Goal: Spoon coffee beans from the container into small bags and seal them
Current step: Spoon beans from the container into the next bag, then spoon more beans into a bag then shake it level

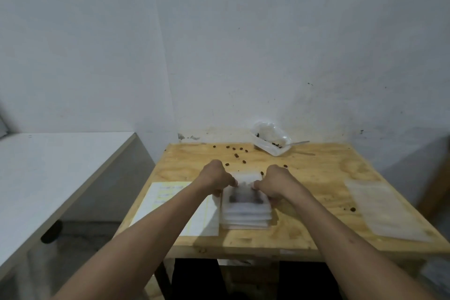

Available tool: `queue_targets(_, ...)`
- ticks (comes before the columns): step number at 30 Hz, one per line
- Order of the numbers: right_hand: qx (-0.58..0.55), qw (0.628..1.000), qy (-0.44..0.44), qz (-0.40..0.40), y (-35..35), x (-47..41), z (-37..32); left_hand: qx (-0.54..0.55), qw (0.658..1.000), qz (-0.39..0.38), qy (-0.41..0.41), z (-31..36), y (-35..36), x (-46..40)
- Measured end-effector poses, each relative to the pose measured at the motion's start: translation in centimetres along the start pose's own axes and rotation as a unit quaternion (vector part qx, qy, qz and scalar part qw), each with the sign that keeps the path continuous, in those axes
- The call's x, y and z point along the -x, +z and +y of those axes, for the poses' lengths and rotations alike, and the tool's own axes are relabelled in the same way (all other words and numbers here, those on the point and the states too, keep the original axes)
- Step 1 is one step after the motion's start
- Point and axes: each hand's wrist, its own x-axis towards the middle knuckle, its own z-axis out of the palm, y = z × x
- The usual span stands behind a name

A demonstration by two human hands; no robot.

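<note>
A small translucent bag (pixel 245 193) with dark coffee beans inside lies on top of a stack of similar bags (pixel 246 219) at the middle of the wooden table (pixel 316 178). My left hand (pixel 215 178) pinches the bag's upper left edge. On the upper right edge my right hand (pixel 276 181) does the same. A clear plastic container (pixel 270 141) holding a few beans and a crumpled bag stands at the table's back. A metal spoon (pixel 298 143) rests in it, handle pointing right.
Loose beans (pixel 235 153) are scattered behind my hands, a few more near the right (pixel 349 209). A paper sheet (pixel 170 207) lies left of the stack; flat empty bags (pixel 382 209) lie at the right. A white table (pixel 48 178) stands to the left.
</note>
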Motion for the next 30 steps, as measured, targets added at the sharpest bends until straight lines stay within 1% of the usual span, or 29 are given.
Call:
queue_targets(4, -0.034, 0.999, -0.001, 0.003, -0.4, 0.5, 0.1, -0.016, 1.000, 0.004, 0.004, 0.2, -0.3, 0.0)
queue_targets(6, -0.050, 0.999, -0.003, 0.009, -0.9, 0.5, 0.6, -0.046, 0.998, 0.032, 0.027, 0.5, -0.1, -0.3)
queue_targets(9, -0.044, 0.998, 0.004, 0.046, -2.9, 0.3, 2.3, -0.077, 0.989, 0.095, 0.085, 2.0, 0.8, -0.6)
queue_targets(11, -0.045, 0.996, 0.018, 0.077, -5.0, 0.1, 4.3, -0.055, 0.983, 0.121, 0.128, 4.0, 2.3, -0.4)
queue_targets(12, -0.039, 0.995, 0.030, 0.090, -6.1, 0.2, 5.6, -0.039, 0.981, 0.120, 0.151, 5.2, 3.3, -0.3)
queue_targets(14, -0.010, 0.992, 0.063, 0.113, -8.1, 0.3, 8.6, -0.012, 0.978, 0.091, 0.187, 7.6, 5.8, -0.5)
queue_targets(17, 0.037, 0.981, 0.134, 0.137, -10.2, 1.1, 13.8, 0.005, 0.977, -0.002, 0.215, 11.4, 10.2, -0.2)
queue_targets(19, 0.058, 0.970, 0.187, 0.142, -10.7, 2.1, 17.2, 0.003, 0.975, -0.057, 0.215, 13.9, 13.2, 0.1)
queue_targets(22, 0.071, 0.964, 0.229, 0.112, -10.1, 3.6, 20.6, 0.010, 0.975, -0.122, 0.185, 16.5, 17.1, 0.2)
queue_targets(24, 0.063, 0.965, 0.237, 0.090, -9.5, 4.4, 21.6, 0.010, 0.976, -0.143, 0.163, 17.9, 18.8, 0.2)
queue_targets(26, 0.053, 0.965, 0.242, 0.084, -9.0, 4.9, 22.1, 0.027, 0.978, -0.151, 0.144, 18.9, 19.9, 0.0)
queue_targets(30, 0.011, 0.962, 0.263, 0.074, -9.1, 4.4, 22.2, 0.130, 0.972, -0.184, 0.072, 20.1, 20.7, -1.0)
